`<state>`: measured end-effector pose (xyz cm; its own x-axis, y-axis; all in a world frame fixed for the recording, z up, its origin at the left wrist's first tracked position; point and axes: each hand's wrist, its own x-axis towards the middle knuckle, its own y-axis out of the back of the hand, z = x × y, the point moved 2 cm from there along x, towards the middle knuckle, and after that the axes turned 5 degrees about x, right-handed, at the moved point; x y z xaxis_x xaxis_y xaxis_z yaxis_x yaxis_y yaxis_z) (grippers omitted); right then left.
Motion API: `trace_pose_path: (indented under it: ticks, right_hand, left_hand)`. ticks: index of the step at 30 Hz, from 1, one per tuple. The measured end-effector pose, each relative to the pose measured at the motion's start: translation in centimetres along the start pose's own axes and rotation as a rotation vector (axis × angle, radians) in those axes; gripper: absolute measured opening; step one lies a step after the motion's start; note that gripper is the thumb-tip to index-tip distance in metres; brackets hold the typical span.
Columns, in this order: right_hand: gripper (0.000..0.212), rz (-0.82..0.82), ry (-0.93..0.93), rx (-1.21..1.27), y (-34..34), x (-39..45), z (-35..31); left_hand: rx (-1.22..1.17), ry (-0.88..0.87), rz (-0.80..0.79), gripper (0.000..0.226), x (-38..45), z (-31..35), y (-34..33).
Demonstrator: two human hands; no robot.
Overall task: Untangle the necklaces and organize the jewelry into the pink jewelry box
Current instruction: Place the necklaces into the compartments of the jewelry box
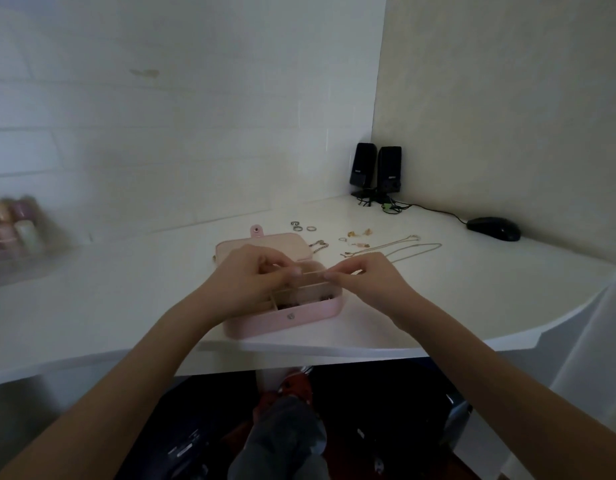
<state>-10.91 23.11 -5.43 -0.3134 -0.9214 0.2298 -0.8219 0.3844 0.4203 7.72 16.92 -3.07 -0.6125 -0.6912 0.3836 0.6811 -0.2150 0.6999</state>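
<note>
The pink jewelry box [282, 320] lies open on the white desk, lid [285, 245] folded back, with small dark pieces in its front compartments. Above the tray, my left hand [254, 275] and my right hand [365, 277] each pinch one end of a thin gold chain [313, 272] stretched tight between them. Two long thin necklaces [403, 249] lie stretched out on the desk to the right of the box. Three rings [301, 227] sit behind the lid, a chunky chain [318, 244] beside it, and several earrings [356, 237] farther right.
Two black speakers [375, 173] stand in the back corner with cables, and a black mouse [493, 228] lies at the right. A blurred clear organiser with bottles [12, 230] sits at the far left. The desk's front edge [299, 355] runs just below the box.
</note>
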Motion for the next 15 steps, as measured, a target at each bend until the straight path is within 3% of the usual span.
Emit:
trace_pose_path:
  ticks: [3, 7, 12, 15]
  right_hand:
    - [0.013, 0.021, -0.008, 0.043, 0.9, 0.2, 0.0]
    - [0.017, 0.068, -0.040, 0.101, 2.6, 1.3, 1.2]
    - [0.018, 0.393, -0.066, -0.002, 6.3, 4.7, 5.4]
    - [0.023, 0.549, -0.107, -0.155, 10.0, 6.8, 8.3]
  left_hand:
    - [-0.020, 0.064, 0.080, 0.021, 0.1, -0.5, 0.2]
    - [0.020, 0.113, 0.070, 0.027, 0.6, -1.3, -0.1]
    - [0.261, 0.028, 0.043, 0.026, 3.0, -1.0, -0.8]
    - [0.248, -0.025, 0.023, 0.023, 5.8, 0.2, -2.3]
